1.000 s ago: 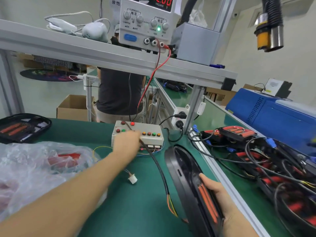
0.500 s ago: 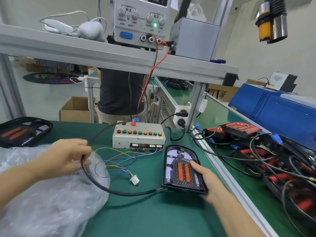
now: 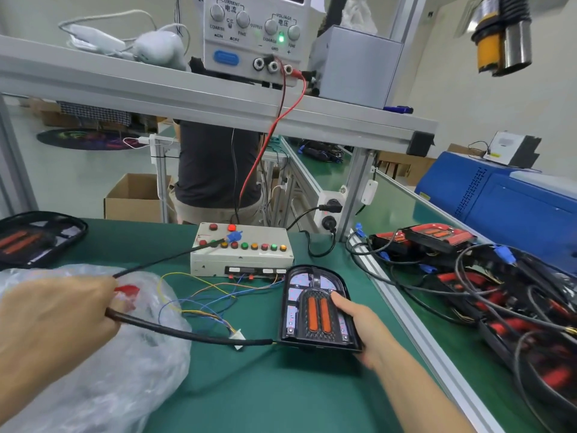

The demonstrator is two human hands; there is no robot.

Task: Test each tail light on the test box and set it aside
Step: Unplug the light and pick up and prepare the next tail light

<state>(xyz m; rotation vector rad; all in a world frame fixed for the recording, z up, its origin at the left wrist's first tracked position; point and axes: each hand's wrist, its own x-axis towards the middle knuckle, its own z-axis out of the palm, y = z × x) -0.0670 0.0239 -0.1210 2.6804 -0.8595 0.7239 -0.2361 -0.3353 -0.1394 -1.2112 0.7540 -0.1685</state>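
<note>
A black tail light [image 3: 315,310] with two orange strips lies face up on the green mat in front of the white test box [image 3: 243,250]. My right hand [image 3: 363,326] grips its right edge, thumb on the lens. My left hand [image 3: 59,320] grips a loop of the light's black cable [image 3: 187,334]. The cable's blue plug [image 3: 234,236] hangs over the test box's row of coloured buttons.
A clear plastic bag [image 3: 103,364] lies under my left hand. Several tail lights with tangled cables [image 3: 499,292] are piled on the right bench. Another light [image 3: 34,239] sits far left. A power supply [image 3: 256,35] stands on the shelf; a person stands behind the bench.
The light went from upright in my right hand to flat on the mat. My left hand left the test box, pulled the cable left and lifted it, so the blue plug now hangs over the buttons.
</note>
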